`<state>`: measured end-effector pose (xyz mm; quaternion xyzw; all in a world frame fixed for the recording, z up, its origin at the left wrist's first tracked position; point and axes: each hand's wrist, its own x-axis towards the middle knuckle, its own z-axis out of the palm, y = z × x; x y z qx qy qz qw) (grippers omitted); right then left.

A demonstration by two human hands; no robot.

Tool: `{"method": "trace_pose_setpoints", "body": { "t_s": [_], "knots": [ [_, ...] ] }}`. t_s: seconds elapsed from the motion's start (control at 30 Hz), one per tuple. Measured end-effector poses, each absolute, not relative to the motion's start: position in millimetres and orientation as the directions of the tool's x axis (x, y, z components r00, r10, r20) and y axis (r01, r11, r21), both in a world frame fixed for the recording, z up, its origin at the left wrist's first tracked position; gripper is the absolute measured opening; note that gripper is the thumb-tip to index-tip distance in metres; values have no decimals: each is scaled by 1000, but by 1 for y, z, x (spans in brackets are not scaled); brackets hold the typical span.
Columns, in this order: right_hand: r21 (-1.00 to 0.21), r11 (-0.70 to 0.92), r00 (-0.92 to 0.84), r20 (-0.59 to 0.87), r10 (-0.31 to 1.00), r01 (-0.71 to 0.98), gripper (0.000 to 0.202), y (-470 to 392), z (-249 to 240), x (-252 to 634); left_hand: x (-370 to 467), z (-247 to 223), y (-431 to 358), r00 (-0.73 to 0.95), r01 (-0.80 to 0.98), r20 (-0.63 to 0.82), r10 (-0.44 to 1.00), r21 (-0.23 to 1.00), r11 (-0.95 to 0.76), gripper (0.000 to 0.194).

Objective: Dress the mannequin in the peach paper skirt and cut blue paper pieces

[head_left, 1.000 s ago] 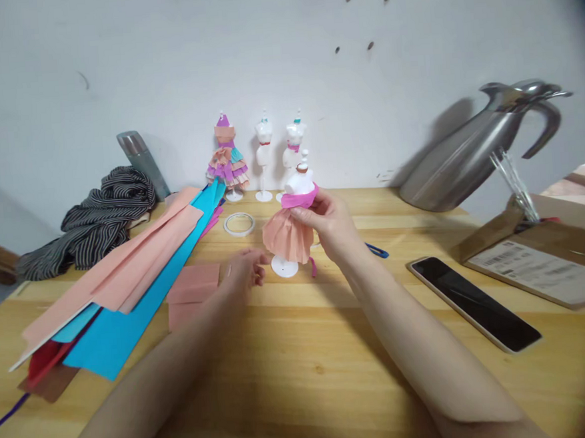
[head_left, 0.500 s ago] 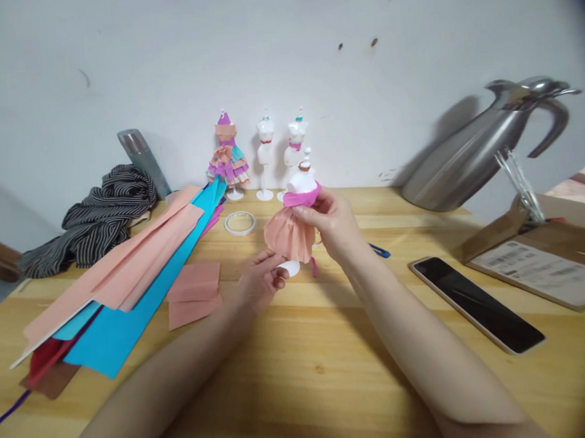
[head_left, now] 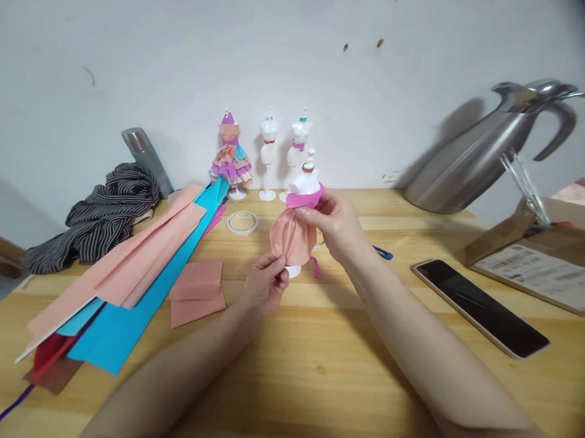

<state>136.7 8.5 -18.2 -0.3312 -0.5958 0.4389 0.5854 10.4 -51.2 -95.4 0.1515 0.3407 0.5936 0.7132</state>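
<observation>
Over at left, long paper sheets [head_left: 135,263] lie bundled on the counter [head_left: 304,378]. Next, the left hand [head_left: 271,282] pinches the lower edge of a peach skirt [head_left: 294,235], which wraps a small white doll stand [head_left: 304,183] that leans slightly right. Beyond, the right hand [head_left: 336,219] pinches the magenta band [head_left: 304,199] above the skirt. Apparently the skirt is being arranged; the next move calls for steady support above and a gentle touch at the hem.
</observation>
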Motion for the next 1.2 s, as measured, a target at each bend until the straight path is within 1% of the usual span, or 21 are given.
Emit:
{"method": "trace_pose_setpoints", "body": {
  "t_s": [0.17,0.6,0.73,0.87,0.97,1.07,1.13,1.2],
  "knots": [
    [-911,395,-92,406,909,-119,22,9,-20,137,10,-98,-48,55,-774,-306,951,589,234,34],
    [-908,401,-93,413,906,-119,22,10,-21,137,6,-95,-49,63,-793,-292,954,566,225,28],
    [-912,393,-95,404,910,-118,23,10,-21,137,5,-94,-49,82,-780,-299,951,574,247,20],
    [-914,390,-98,401,911,-115,23,9,-20,137,2,-93,-48,148,-775,-269,952,567,280,10],
    [-913,392,-102,403,909,-114,24,9,-19,137,1,-92,-48,175,-765,-296,939,560,319,4],
    [-914,388,-103,401,910,-119,25,9,-18,136,1,-93,-49,207,-739,-329,921,565,368,7],
    [-915,383,-102,396,913,-126,26,9,-18,136,2,-93,-51,269,-705,-295,917,589,396,17],
    [-916,382,-100,395,913,-126,26,9,-19,136,5,-93,-53,320,-653,-256,912,638,408,27]
  ]
}}
